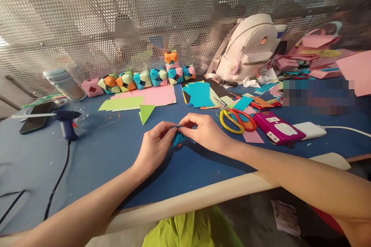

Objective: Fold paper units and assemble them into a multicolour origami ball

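My left hand [155, 147] and my right hand [204, 131] meet over the blue table [116, 154], both pinched on a small folded blue paper piece [178, 138]. Its top edge shows as a thin line between my fingertips, and most of it is hidden by my fingers. A green paper triangle [145, 112] lies just beyond my left hand. Scissors with red and yellow handles [236, 119] lie right of my right hand.
A row of folded paper cubes [145, 78] stands at the back, with pink, green and blue sheets [156, 96] before it. A glue gun [65, 120] and phone [36, 117] lie left. A pink power strip [276, 127], white backpack [249, 48] and paper scraps sit right.
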{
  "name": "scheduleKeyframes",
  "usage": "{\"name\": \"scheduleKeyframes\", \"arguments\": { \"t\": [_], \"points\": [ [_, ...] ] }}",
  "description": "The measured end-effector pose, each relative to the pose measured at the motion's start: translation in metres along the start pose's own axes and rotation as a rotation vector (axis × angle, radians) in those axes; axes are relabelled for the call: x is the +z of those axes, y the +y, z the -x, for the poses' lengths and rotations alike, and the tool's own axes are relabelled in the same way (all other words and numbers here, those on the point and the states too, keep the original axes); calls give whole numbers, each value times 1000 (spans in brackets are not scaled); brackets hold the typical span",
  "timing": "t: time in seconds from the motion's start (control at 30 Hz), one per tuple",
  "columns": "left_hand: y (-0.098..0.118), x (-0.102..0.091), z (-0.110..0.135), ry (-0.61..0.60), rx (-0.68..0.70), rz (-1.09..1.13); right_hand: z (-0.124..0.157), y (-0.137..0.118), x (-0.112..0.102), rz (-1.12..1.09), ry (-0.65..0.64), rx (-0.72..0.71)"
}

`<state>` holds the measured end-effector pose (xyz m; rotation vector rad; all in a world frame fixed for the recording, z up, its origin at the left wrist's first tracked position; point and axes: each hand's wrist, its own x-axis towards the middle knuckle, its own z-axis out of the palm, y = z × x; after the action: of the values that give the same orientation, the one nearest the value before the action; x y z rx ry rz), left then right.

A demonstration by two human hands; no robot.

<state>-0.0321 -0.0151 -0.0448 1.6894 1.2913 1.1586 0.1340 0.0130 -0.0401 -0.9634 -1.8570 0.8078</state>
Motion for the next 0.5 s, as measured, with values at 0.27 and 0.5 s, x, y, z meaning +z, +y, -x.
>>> {"name": "scheduleKeyframes", "arguments": {
  "t": [0.27,0.5],
  "points": [
    [5,0,0,-12,-50,108,0,-2,-1,-27,-20,8],
    [5,4,2,-125,-100,251,-1,0,-3,41,34,3]
  ]
}}
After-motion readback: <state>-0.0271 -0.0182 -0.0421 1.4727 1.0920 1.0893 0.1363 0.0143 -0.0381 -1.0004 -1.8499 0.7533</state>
